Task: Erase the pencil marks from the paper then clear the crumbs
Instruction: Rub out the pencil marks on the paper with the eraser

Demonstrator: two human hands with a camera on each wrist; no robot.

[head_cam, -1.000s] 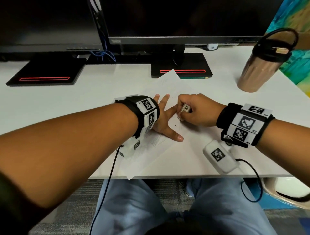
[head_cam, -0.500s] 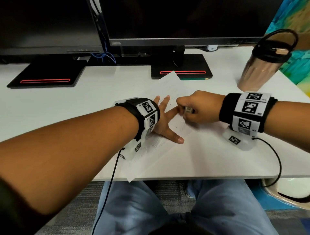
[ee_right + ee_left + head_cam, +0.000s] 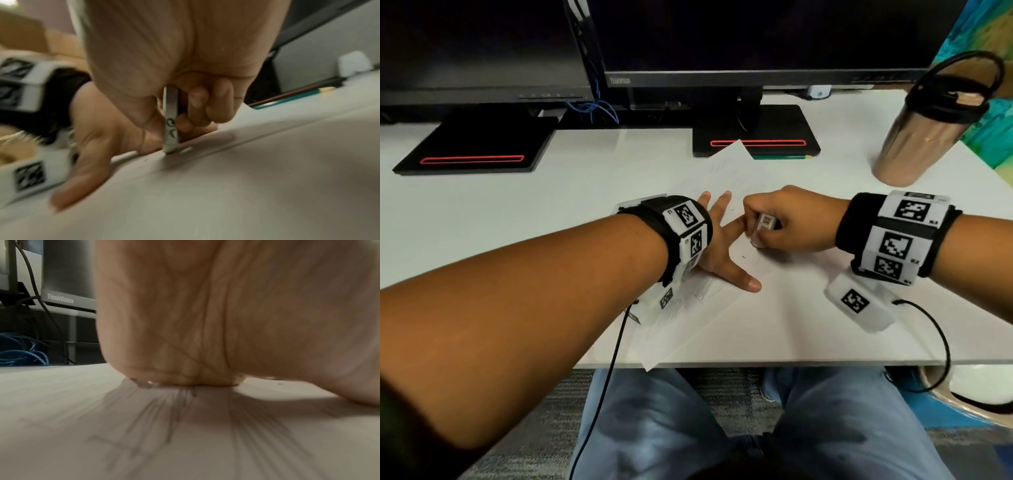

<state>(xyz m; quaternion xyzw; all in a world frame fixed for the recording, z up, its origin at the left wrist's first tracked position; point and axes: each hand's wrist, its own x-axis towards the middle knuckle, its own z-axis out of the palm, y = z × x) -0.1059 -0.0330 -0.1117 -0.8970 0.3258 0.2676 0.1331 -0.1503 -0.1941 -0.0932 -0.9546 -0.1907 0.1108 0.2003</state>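
Note:
A white sheet of paper (image 3: 736,171) lies askew on the white desk (image 3: 524,219), one corner hanging over the front edge. My left hand (image 3: 722,246) lies flat on the paper with fingers spread, pressing it down. Just to its right, my right hand (image 3: 780,222) pinches a white eraser (image 3: 765,222) in a barcoded sleeve, its lower end on the paper. In the right wrist view the eraser (image 3: 170,123) stands upright with its tip touching the sheet. Faint pencil lines (image 3: 180,415) show in the left wrist view under my palm (image 3: 226,313). Small dark crumbs (image 3: 743,256) lie near my thumb.
Two monitors on black bases (image 3: 756,137) stand along the back of the desk. A copper tumbler with a black lid (image 3: 914,137) is at the back right. A green pencil (image 3: 296,95) lies by the monitor base. The desk's front edge is close below my wrists.
My right hand has rubbed the eraser back and forth over the paper, moving away and then a little back toward me. My left hand has stayed flat on the sheet.

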